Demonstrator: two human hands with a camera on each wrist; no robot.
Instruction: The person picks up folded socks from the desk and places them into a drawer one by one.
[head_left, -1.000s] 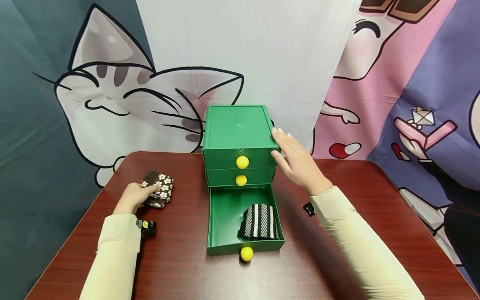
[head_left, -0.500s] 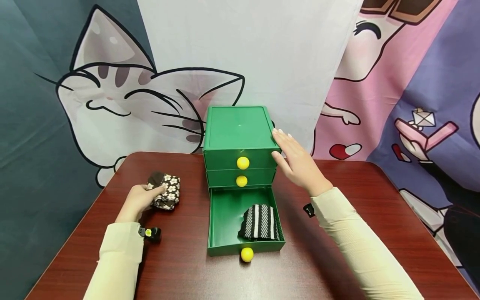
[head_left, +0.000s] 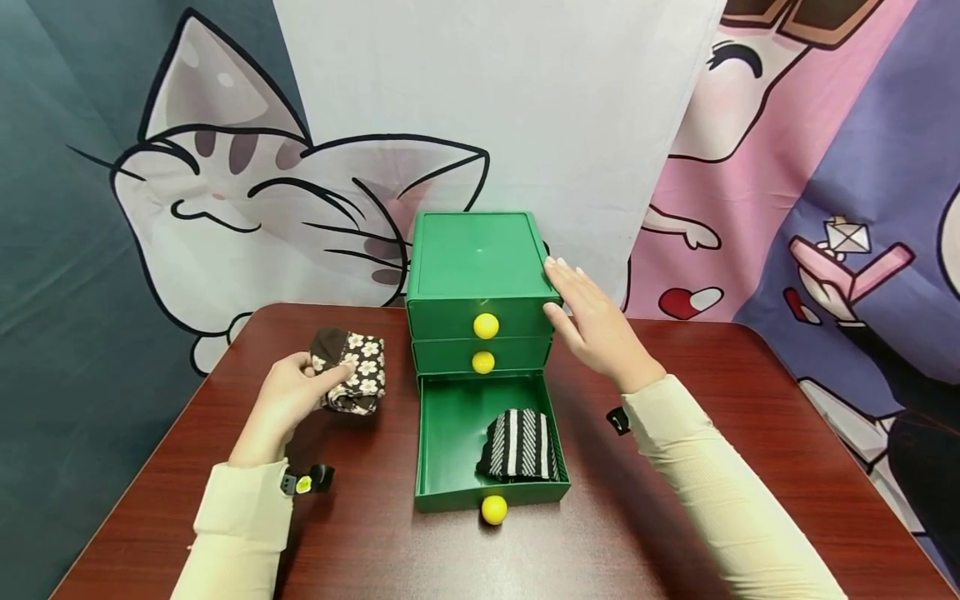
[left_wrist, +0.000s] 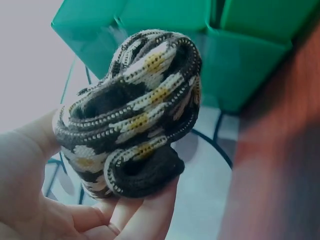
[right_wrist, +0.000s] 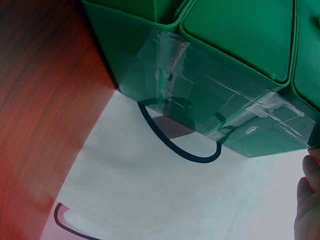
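My left hand [head_left: 288, 400] grips a folded pair of dark socks [head_left: 365, 371] with white flowers, held above the table left of the green drawer unit [head_left: 480, 254]. In the left wrist view the rolled layers of the socks [left_wrist: 130, 115] show, pinched between thumb and fingers. With fingers straight, my right hand [head_left: 600, 325] rests against the right side of the unit near its top. The bottom drawer [head_left: 450, 433] is pulled out, and black-and-white striped socks [head_left: 521, 446] lie in its right part. The two upper drawers are closed.
Yellow round knobs [head_left: 486, 325] sit on the drawer fronts; the lowest [head_left: 494, 509] sticks out toward me. A reddish-brown table [head_left: 360, 533] carries the unit. Behind it hangs a printed cloth [head_left: 480, 100] with a cartoon cat. Clear tape [right_wrist: 172, 60] runs along the unit's side.
My left hand has lifted the flowered socks and carried them right, closer to the drawer unit. The right hand and the open drawer have stayed in place.
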